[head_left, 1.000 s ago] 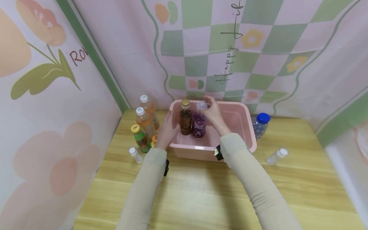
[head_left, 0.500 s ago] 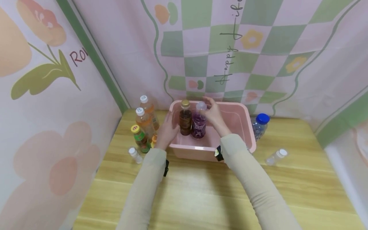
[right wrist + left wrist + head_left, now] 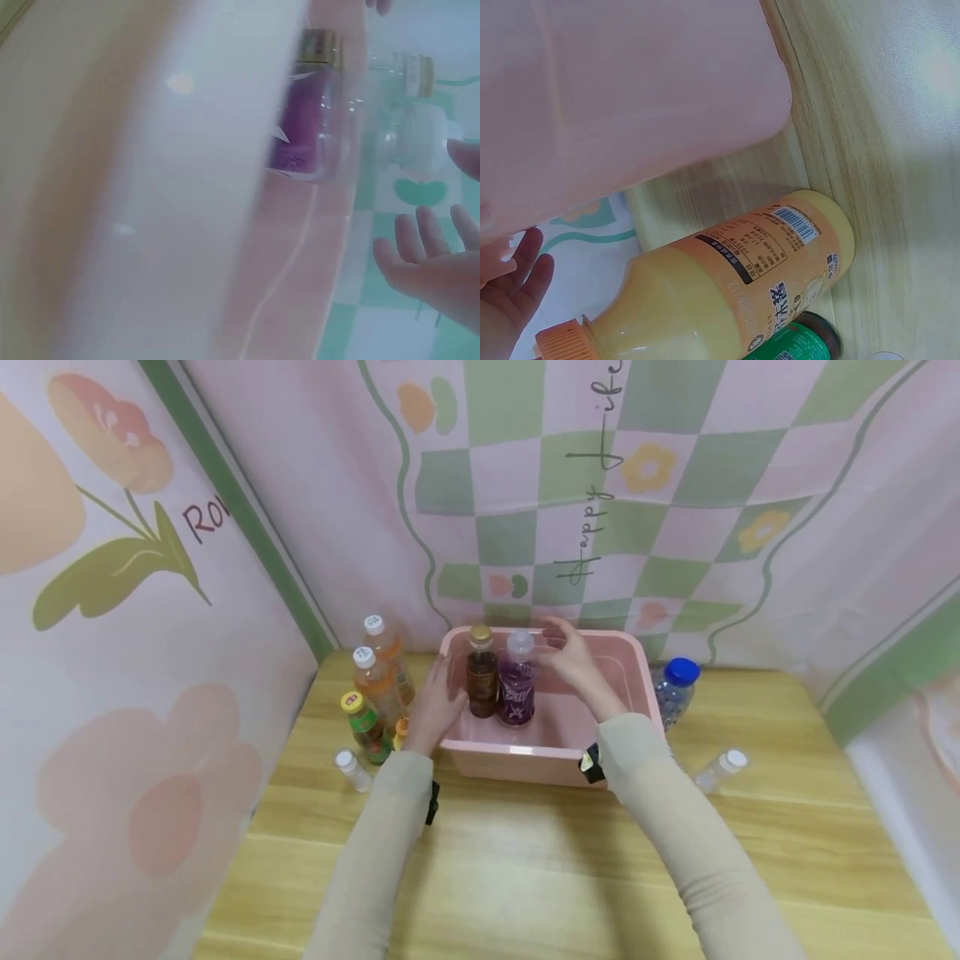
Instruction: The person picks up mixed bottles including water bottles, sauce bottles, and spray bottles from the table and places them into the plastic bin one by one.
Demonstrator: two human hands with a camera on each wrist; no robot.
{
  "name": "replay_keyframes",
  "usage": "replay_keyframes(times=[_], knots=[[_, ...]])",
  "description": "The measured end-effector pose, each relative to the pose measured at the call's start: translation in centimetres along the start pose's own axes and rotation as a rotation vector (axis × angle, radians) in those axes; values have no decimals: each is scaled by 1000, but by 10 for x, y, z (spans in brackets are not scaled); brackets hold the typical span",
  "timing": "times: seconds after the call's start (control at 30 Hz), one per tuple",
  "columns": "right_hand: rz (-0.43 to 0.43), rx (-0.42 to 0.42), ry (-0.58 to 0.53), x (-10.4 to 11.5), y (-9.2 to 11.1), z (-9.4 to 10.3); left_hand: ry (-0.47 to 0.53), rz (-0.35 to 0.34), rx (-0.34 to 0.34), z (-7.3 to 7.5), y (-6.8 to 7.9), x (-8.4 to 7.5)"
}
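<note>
A pink tub (image 3: 517,766) stands on the table near the back wall. Inside it, side by side and upright, are a dark brown bottle with a gold cap (image 3: 482,683) and a purple drink bottle with a clear cap (image 3: 517,689). My left hand (image 3: 435,710) rests at the tub's left rim, its fingers fairly straight and its thumb on the inner side. Just right of the purple bottle's top, my right hand (image 3: 576,662) hovers over the tub with spread, slightly bent fingers. The right wrist view shows a gap between most of these fingers and the cap.
Left of the tub stand two white-capped bottles (image 3: 378,689), a yellow-capped green-labelled bottle (image 3: 366,727), an orange-capped yellow bottle (image 3: 727,277) and a small white-capped bottle (image 3: 352,770). To the right are a blue-lidded jar (image 3: 675,693) and another small bottle (image 3: 722,770).
My right hand has moved right, off the purple bottle's top. That bottle stays upright beside the brown one. My left hand has kept its place at the rim.
</note>
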State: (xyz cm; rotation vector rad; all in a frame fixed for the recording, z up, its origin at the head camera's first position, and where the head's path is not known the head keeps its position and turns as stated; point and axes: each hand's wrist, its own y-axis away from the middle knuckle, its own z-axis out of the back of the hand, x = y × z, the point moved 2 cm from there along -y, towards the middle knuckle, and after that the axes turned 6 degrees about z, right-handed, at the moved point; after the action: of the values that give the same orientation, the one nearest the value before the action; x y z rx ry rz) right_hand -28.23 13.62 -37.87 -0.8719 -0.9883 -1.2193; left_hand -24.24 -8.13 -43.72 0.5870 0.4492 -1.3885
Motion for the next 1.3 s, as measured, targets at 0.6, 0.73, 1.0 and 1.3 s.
replay_keyframes(times=[0.6,0.73,1.0,1.3], knots=[[66,-33,50,19,36,55,-19,6,-6,-2,0,1],[94,-61,22,21,46,71,-21,-19,-34,-1,1,0],[106,-187,101,12,60,104,-45,-28,-50,-2,-1,1],[157,-345,-123,-13,71,137,-46,-8,-31,-2,-3,2]])
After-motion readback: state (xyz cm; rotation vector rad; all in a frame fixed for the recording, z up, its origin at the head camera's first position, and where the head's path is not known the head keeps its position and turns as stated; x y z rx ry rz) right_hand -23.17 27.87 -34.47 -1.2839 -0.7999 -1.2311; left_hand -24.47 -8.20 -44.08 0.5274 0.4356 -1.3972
